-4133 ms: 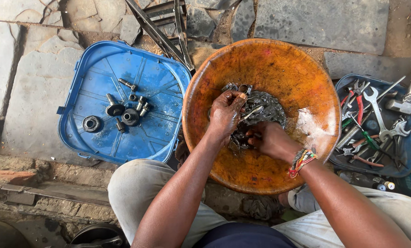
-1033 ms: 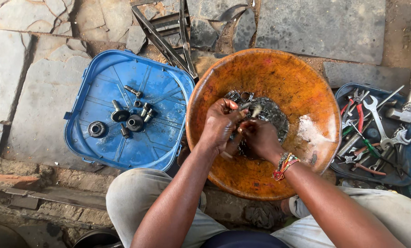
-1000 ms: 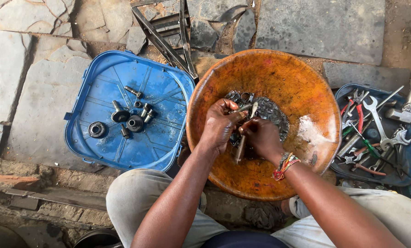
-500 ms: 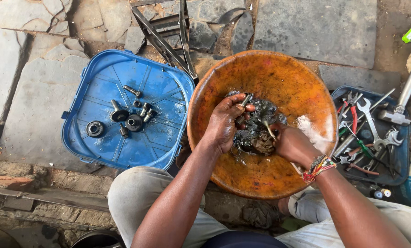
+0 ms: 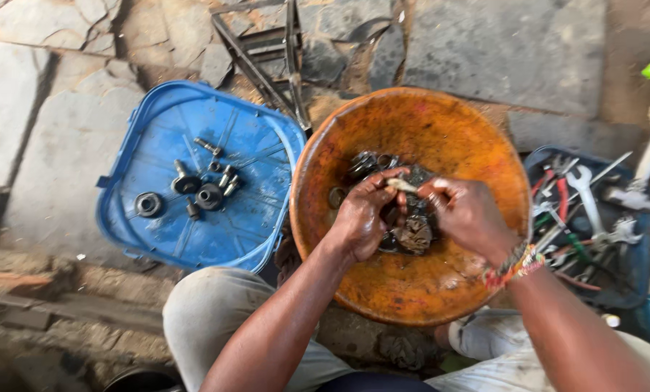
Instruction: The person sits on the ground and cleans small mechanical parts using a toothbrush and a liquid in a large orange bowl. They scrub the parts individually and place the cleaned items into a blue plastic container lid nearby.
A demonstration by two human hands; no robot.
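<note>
Hands meet over the middle of a round orange basin (image 5: 412, 131), both dark with grease. The left hand (image 5: 361, 218) has its fingers curled, and the right hand (image 5: 466, 214) faces it from the other side; together they pinch a small pale metal piece (image 5: 401, 186) between their fingertips, just above a heap of greasy metal parts (image 5: 408, 232) lying in the basin directly beneath them. What kind of piece it is cannot be told. A band of coloured beads (image 5: 517, 263) sits on the right wrist.

Well to the left of the left hand lies a blue plastic lid (image 5: 165, 239) on the stone floor (image 5: 42, 131), carrying a few dark bolts and rings (image 5: 201, 190) set close together near its middle. To the right of the right hand, touching the basin's edge, a dark tray (image 5: 630, 283) is packed with spanners and other hand tools (image 5: 583, 210). Beyond the hands, past the basin's far rim, a frame of metal bars (image 5: 267, 51) lies on the floor. Below the forearms show the person's knees in light trousers (image 5: 201, 312).
</note>
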